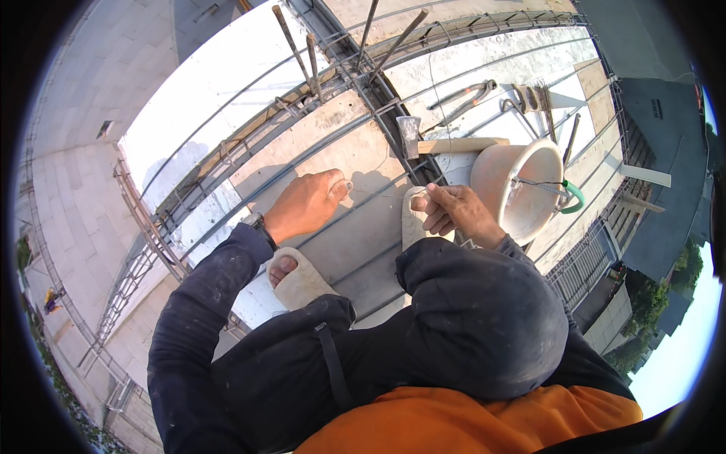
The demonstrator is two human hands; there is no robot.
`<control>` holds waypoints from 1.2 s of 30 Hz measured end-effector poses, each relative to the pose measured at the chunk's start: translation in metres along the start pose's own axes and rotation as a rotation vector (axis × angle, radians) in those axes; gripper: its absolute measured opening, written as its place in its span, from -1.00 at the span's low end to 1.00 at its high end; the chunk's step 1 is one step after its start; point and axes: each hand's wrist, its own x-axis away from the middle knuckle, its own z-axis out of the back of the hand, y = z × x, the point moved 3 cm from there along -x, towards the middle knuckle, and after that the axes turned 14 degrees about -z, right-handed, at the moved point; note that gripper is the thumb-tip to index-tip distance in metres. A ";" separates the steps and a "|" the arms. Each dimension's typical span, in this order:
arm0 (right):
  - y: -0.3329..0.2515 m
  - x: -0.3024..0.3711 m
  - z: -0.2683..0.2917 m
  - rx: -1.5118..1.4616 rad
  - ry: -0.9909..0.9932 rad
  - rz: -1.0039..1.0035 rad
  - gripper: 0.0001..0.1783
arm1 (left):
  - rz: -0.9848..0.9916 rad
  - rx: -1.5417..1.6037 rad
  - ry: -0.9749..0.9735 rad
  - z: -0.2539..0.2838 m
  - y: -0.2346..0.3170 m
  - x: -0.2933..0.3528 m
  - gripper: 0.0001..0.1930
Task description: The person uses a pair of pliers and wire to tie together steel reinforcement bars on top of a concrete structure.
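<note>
Left hand [308,203] out over the deck, fingers curled in, thumb tip up front; whether anything is pinched there, I cannot tell. Across from it, the right hand [461,210], thumb and forefinger brought together, other fingers folded, and again the grip is too fine to read. The two are apart, level with each other, above the rebar [333,141] that crosses the panels between and ahead of them. A watch [255,221] circles the left wrist.

Just beneath, the feet: left slipper [300,277] below the left hand, right slipper [411,218] right beside the right hand. Just ahead, the hammer [409,137], head to the left, wooden handle running right towards the bucket [491,178], pale, with a green grip [576,198] on its handle. Beyond lie the cutters [484,92], and right of them a bundle of wires [546,110]. Upright bars [403,38] rise farther ahead, white boards [219,83] off to the left.
</note>
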 end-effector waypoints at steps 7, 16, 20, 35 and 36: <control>-0.069 0.027 -0.033 0.612 0.433 1.052 -0.62 | -0.035 0.183 -0.012 -0.001 0.008 -0.022 -0.61; -0.071 -0.003 -0.069 0.730 0.232 0.994 -0.81 | 0.318 0.690 0.151 -0.010 0.016 0.012 -0.54; -0.067 -0.006 -0.079 0.801 0.167 1.036 -0.81 | 0.308 0.655 0.111 -0.027 -0.001 0.033 -0.56; -0.069 -0.002 -0.086 0.852 0.202 1.173 -0.78 | 0.073 0.273 0.121 -0.009 0.000 0.045 -0.62; -0.071 0.004 -0.084 0.870 0.198 1.161 -0.77 | 0.097 0.316 0.086 -0.013 -0.004 0.038 -0.63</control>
